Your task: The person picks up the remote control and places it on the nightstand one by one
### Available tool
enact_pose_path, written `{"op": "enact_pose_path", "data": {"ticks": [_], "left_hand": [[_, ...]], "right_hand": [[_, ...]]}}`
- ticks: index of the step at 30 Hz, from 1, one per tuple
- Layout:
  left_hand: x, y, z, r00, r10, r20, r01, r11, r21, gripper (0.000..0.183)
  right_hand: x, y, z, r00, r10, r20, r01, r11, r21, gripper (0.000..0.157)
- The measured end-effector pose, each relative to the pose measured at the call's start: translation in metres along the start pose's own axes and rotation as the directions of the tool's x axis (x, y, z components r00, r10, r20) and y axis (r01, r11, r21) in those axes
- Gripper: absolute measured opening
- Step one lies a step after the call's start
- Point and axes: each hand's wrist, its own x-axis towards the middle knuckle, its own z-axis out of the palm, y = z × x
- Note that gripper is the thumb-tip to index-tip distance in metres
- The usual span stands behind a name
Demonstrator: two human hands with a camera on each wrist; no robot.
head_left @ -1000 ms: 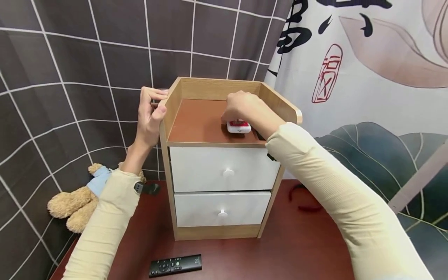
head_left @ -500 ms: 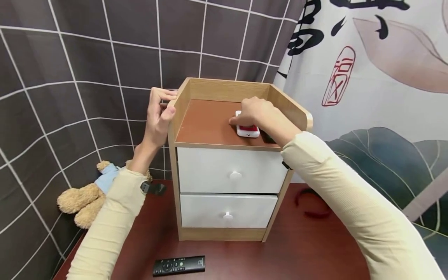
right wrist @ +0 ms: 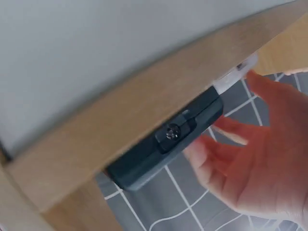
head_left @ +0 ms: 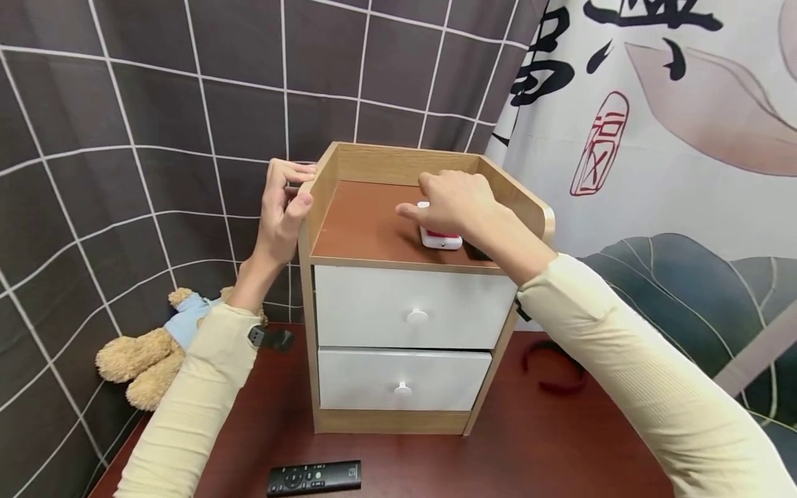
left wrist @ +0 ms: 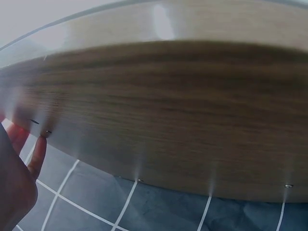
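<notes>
A small wooden cabinet (head_left: 392,422) with two white drawers stands on the dark red table. My left hand (head_left: 280,211) grips the upper edge of its left side panel; in the left wrist view two fingertips touch the panel's outer face. A white rounded object with a red top (head_left: 441,241) lies on the brown cabinet top. Just above it is my right hand (head_left: 457,204), thumb held out and fingers loosely bent, partly covering it. Beside that object lies a black boxy thing (right wrist: 168,139) with a round dark socket; its kind is unclear.
A black remote control (head_left: 314,478) lies on the table (head_left: 398,460) before the cabinet. A teddy bear (head_left: 156,346) in a blue shirt leans at the left. Right of the cabinet lies a dark red curved band (head_left: 557,377). A grey checked curtain (head_left: 205,124) hangs behind.
My right hand has let go of the white and red object and lifted slightly, its thumb spreading away. The object shows more clearly on the top. My left hand keeps its hold on the panel.
</notes>
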Motion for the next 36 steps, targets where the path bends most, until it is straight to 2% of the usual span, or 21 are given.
{"op": "enact_pose_path", "data": {"ticks": [3,4,5,6,8,10,11,12,13,14,16,17,18,23,27,30,33,36], "left_hand": [[0.0,0.001,-0.001,1.0,-0.006,0.007,0.006,1.0,0.003,0.06],[0.0,0.001,-0.002,1.0,-0.009,0.011,0.009,1.0,0.006,0.06],[0.0,0.002,-0.002,1.0,-0.009,0.013,0.009,1.0,0.009,0.06],[0.0,0.002,-0.003,1.0,-0.009,0.014,0.009,1.0,0.011,0.06],[-0.002,0.002,-0.004,1.0,-0.01,0.009,0.01,1.0,0.017,0.06],[-0.001,0.003,-0.004,1.0,-0.009,0.014,0.009,1.0,0.022,0.06],[-0.001,0.003,-0.004,1.0,-0.008,0.02,0.008,1.0,0.023,0.059],[0.0,0.003,-0.004,1.0,-0.008,0.03,0.007,1.0,0.024,0.058],[0.002,0.003,-0.004,0.999,-0.007,0.043,0.006,1.0,0.028,0.057],[0.003,0.003,-0.004,0.999,-0.006,0.054,0.004,0.999,0.035,0.056],[0.006,0.002,-0.005,0.998,-0.001,0.068,-0.002,0.999,0.049,0.053],[0.007,0.002,-0.006,0.998,0.001,0.07,-0.005,0.998,0.056,0.051],[0.008,0.002,-0.007,0.998,0.004,0.069,-0.009,0.998,0.063,0.05],[0.006,-0.001,-0.009,1.0,0.01,0.029,-0.011,0.999,0.046,0.049],[0.007,-0.004,-0.006,1.0,0.011,0.001,-0.011,1.0,0.026,0.053],[0.005,-0.004,-0.004,1.0,0.005,-0.015,-0.004,1.0,0.024,0.055],[0.005,-0.002,-0.005,1.0,-0.003,-0.016,0.004,1.0,0.025,0.056],[0.003,0.001,-0.006,1.0,-0.011,-0.002,0.011,1.0,0.026,0.055]], "right_hand": [[-0.017,-0.006,0.004,0.987,-0.076,-0.144,0.085,0.995,0.057,0.055],[-0.025,-0.008,0.007,0.971,-0.107,-0.213,0.129,0.988,0.088,0.052],[-0.034,-0.012,0.013,0.944,-0.143,-0.297,0.185,0.975,0.12,0.049],[-0.045,-0.016,0.018,0.908,-0.176,-0.381,0.248,0.957,0.148,0.046],[-0.066,-0.028,0.034,0.801,-0.264,-0.537,0.412,0.894,0.175,0.038],[-0.088,-0.04,0.055,0.675,-0.378,-0.634,0.591,0.791,0.158,0.03],[-0.097,-0.047,0.066,0.618,-0.441,-0.651,0.668,0.731,0.139,0.027],[-0.107,-0.054,0.077,0.574,-0.505,-0.645,0.729,0.673,0.122,0.025],[-0.115,-0.06,0.088,0.535,-0.568,-0.626,0.78,0.616,0.109,0.024],[-0.122,-0.066,0.1,0.508,-0.62,-0.598,0.817,0.566,0.107,0.024],[-0.132,-0.078,0.124,0.472,-0.704,-0.531,0.86,0.501,0.1,0.024],[-0.136,-0.084,0.137,0.465,-0.729,-0.502,0.868,0.486,0.098,0.025],[-0.139,-0.09,0.15,0.468,-0.744,-0.477,0.871,0.479,0.107,0.026],[-0.148,-0.114,0.216,0.507,-0.795,-0.332,0.862,0.467,0.198,0.029],[-0.15,-0.134,0.264,0.532,-0.827,-0.181,0.845,0.506,0.172,0.031],[-0.152,-0.149,0.291,0.549,-0.832,-0.077,0.834,0.54,0.114,0.035],[-0.152,-0.161,0.308,0.558,-0.829,-0.023,0.828,0.555,0.081,0.038],[-0.151,-0.167,0.317,0.568,-0.823,-0.002,0.822,0.567,0.06,0.038]]}}
